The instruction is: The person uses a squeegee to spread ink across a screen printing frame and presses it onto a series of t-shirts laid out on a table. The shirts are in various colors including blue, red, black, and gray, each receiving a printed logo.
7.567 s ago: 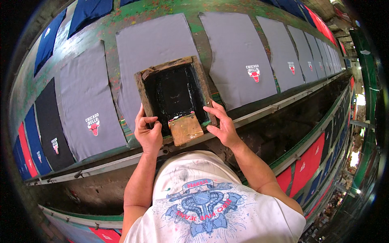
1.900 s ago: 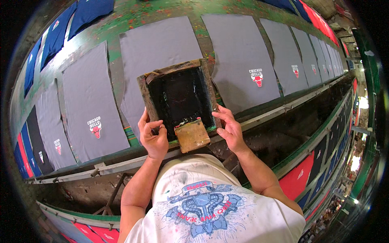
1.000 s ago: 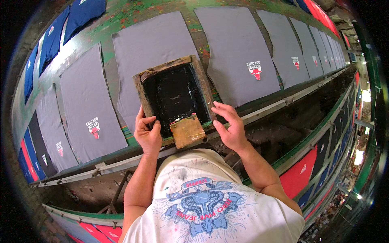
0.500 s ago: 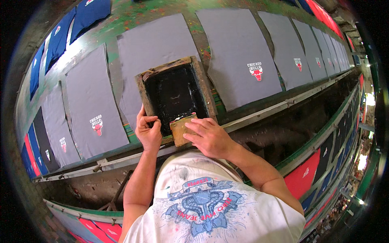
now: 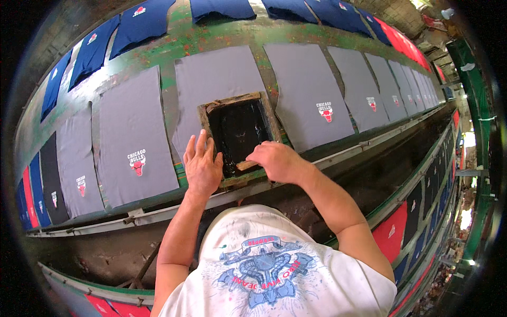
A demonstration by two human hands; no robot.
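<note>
A wooden screen-printing frame (image 5: 236, 99) with a dark mesh lies on a grey fabric panel (image 5: 219, 72) in front of me. My left hand (image 5: 204, 168) is beside the frame's left rail, its fingers stretched out and its fingertips at the wood. At the frame's near right part, my right hand (image 5: 275, 160) grips a wooden squeegee (image 5: 245, 165). The squeegee's flat face is mostly turned out of sight, and my fingers hide its right end. A faint design shows in the middle of the mesh.
Grey panels with a red-and-white bull print (image 5: 326, 112) lie left and right along the green table (image 5: 211, 37). Navy panels (image 5: 140, 26) line its far side. A metal rail (image 5: 317, 168) runs along the near edge. Another table with red and dark panels (image 5: 391, 232) stands behind me on the right.
The squeegee has tipped from showing its broad face to a narrow edge, with my right hand closed over it. My left fingers have uncurled and spread out. The whole view has shifted.
</note>
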